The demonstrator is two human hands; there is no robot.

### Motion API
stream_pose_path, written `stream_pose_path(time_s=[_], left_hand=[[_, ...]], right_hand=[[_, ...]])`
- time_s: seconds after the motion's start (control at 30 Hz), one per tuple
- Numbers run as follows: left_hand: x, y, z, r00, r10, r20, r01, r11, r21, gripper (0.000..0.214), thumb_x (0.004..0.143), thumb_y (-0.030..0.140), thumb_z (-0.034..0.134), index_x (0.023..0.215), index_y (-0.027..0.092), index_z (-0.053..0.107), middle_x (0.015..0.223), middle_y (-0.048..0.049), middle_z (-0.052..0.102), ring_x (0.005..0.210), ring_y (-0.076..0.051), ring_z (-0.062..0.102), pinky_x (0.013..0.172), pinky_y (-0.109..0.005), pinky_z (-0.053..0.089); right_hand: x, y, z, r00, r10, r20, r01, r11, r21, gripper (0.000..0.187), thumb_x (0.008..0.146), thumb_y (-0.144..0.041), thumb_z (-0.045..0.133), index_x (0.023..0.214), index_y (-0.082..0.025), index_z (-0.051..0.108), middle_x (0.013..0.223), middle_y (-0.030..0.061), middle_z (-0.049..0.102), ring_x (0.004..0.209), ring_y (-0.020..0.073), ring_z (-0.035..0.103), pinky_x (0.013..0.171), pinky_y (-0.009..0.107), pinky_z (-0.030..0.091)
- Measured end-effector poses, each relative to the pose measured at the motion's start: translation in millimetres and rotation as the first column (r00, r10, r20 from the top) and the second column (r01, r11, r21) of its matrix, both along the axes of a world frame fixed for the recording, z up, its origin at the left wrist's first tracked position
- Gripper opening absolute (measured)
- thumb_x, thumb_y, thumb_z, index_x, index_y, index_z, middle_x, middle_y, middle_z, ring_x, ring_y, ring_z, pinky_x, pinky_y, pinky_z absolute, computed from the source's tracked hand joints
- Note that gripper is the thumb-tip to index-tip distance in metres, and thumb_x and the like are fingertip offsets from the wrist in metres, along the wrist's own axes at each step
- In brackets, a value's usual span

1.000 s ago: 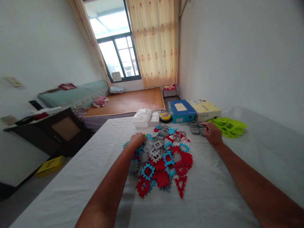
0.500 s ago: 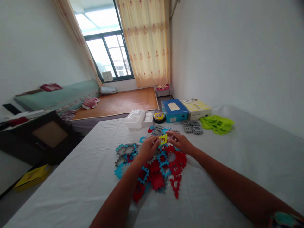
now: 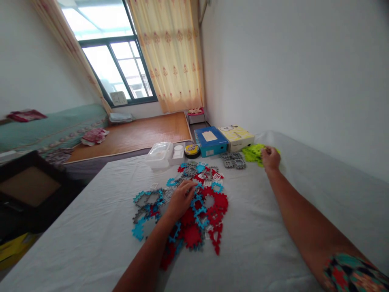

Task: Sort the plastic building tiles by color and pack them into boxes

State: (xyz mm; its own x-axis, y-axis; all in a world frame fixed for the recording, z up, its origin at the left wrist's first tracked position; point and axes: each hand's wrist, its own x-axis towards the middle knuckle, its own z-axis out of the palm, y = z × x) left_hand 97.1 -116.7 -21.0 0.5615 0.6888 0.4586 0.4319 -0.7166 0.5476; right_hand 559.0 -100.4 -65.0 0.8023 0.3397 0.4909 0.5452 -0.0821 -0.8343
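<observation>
My right hand [image 3: 271, 158] is at the right, over a pile of yellow-green toothed plastic building pieces [image 3: 252, 153]. Its thumb and fingers are pinched on a yellow-green piece, mostly covered by the fingers. My left hand [image 3: 182, 196] rests low over a mixed heap of interlocking pieces, fingers stretched forward and holding nothing I can see. Around it lie red pieces [image 3: 193, 235], blue pieces [image 3: 138, 229], grey pieces [image 3: 153, 197] and small white square frames [image 3: 216, 177]. Part of the heap is hidden under my left hand and forearm.
Grey pieces [image 3: 233, 160] lie in a group beside the yellow-green pile. Behind stand a clear plastic box [image 3: 158, 155], a small white box [image 3: 176, 154], a round black-and-yellow tin [image 3: 192, 151], a blue box [image 3: 210, 142] and a yellow box [image 3: 236, 138]. A white cloth [image 3: 100, 219] covers the table.
My right hand has moved from the heap to the yellow-green pile at the right. The yellow-green piece between both hands has left the heap. My left hand stays there, and the view has turned right.
</observation>
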Motion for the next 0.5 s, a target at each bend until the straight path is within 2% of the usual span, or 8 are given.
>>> stream_pose_path(time_s=[0.1, 0.2, 0.3, 0.4, 0.5], left_hand=[[3.1, -1.4, -1.9, 0.992, 0.004, -0.129, 0.010, 0.994, 0.104, 0.026, 0.095, 0.025, 0.044, 0.109, 0.024, 0.066, 0.112, -0.0048, 0.065, 0.107, -0.018, 0.058, 0.097, -0.034, 0.046], [6.4, -5.8, -1.3, 0.935, 0.006, -0.356, 0.072, 0.976, 0.206, 0.028, 0.094, 0.034, 0.049, 0.117, 0.030, 0.064, 0.128, -0.0026, 0.060, 0.125, -0.023, 0.046, 0.108, -0.042, 0.036], [3.6, -7.2, 1.0, 0.854, 0.071, -0.516, 0.053, 0.974, 0.221, 0.037, 0.091, 0.042, 0.053, 0.127, 0.037, 0.056, 0.141, 0.0003, 0.050, 0.133, -0.027, 0.037, 0.109, -0.049, 0.031], [-10.2, -0.6, 5.1, 0.795, 0.153, -0.587, -0.038, 0.978, 0.203, 0.039, 0.091, 0.040, 0.051, 0.131, 0.039, 0.051, 0.140, -0.0002, 0.049, 0.130, -0.027, 0.041, 0.106, -0.049, 0.035], [-34.3, 11.4, 9.5, 0.746, 0.223, -0.627, -0.156, 0.974, 0.162, 0.040, 0.089, 0.035, 0.054, 0.130, 0.038, 0.053, 0.134, -0.0022, 0.054, 0.124, -0.027, 0.048, 0.101, -0.045, 0.041]], right_hand=[[29.8, -11.0, -15.3, 0.984, -0.163, 0.077, 0.163, 0.987, 0.003, 0.037, 0.069, -0.034, 0.052, 0.096, -0.014, 0.064, 0.090, 0.0120, 0.067, 0.082, 0.0260, 0.061, 0.082, 0.044, 0.050], [31.4, -12.2, -22.2, 0.959, -0.227, 0.168, 0.224, 0.974, 0.038, 0.039, 0.068, -0.028, 0.048, 0.101, -0.013, 0.062, 0.103, 0.0163, 0.064, 0.102, 0.0305, 0.056, 0.094, 0.049, 0.043], [17.5, -7.1, -19.6, 0.945, -0.185, 0.271, 0.178, 0.983, 0.051, 0.038, 0.070, -0.023, 0.044, 0.103, -0.013, 0.061, 0.106, 0.0177, 0.063, 0.107, 0.0298, 0.053, 0.096, 0.046, 0.042], [-1.1, -2.8, -12.5, 0.931, -0.092, 0.352, 0.093, 0.996, 0.012, 0.033, 0.071, -0.019, 0.042, 0.097, -0.014, 0.062, 0.099, 0.0162, 0.063, 0.101, 0.0288, 0.055, 0.093, 0.046, 0.044], [-17.1, -1.6, -6.0, 0.916, -0.022, 0.400, 0.028, 1.000, -0.010, 0.031, 0.072, -0.016, 0.041, 0.095, -0.014, 0.062, 0.096, 0.0153, 0.064, 0.099, 0.0285, 0.056, 0.090, 0.046, 0.046]])
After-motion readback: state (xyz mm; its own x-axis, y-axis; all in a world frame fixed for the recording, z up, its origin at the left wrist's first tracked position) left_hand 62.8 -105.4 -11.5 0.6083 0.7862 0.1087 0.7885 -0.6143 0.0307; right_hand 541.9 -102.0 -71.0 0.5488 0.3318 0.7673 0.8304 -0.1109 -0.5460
